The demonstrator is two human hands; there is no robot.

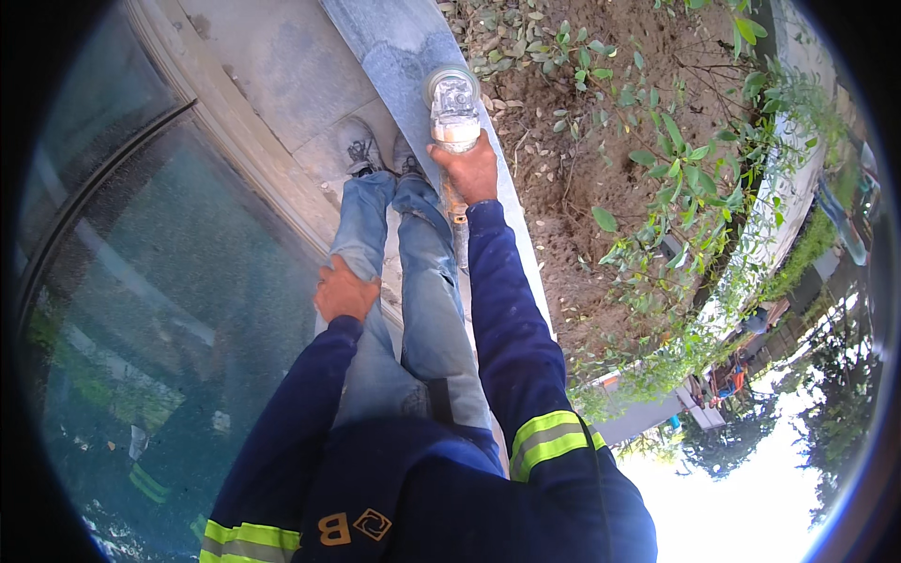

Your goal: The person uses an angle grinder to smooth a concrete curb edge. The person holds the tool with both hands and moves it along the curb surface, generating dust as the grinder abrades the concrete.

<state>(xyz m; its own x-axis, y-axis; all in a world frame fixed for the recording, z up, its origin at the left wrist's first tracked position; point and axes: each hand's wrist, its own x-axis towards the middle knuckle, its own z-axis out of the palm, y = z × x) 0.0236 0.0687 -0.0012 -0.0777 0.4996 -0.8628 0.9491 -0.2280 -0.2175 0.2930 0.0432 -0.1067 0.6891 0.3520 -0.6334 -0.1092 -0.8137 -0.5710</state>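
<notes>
My right hand point(466, 169) is closed round the body of a dust-whitened angle grinder point(456, 117). The grinder's round head lies on the top of a grey stone ledge point(399, 42), and part of its orange body and a handle show below my wrist. My left hand point(346, 290) rests on my left leg just by the knee of my faded jeans, its fingers spread over the cloth and holding no tool. Contact between disc and stone is hidden under the grinder's head.
A glass pane point(178, 272) with a pale frame stands to the left. Stone paving point(282, 66) and my dusty shoes point(358, 150) lie between it and the ledge. To the right is a soil bed point(554, 188) with dry leaves and leafy plants point(680, 169), bounded by a pale curved wall point(798, 188).
</notes>
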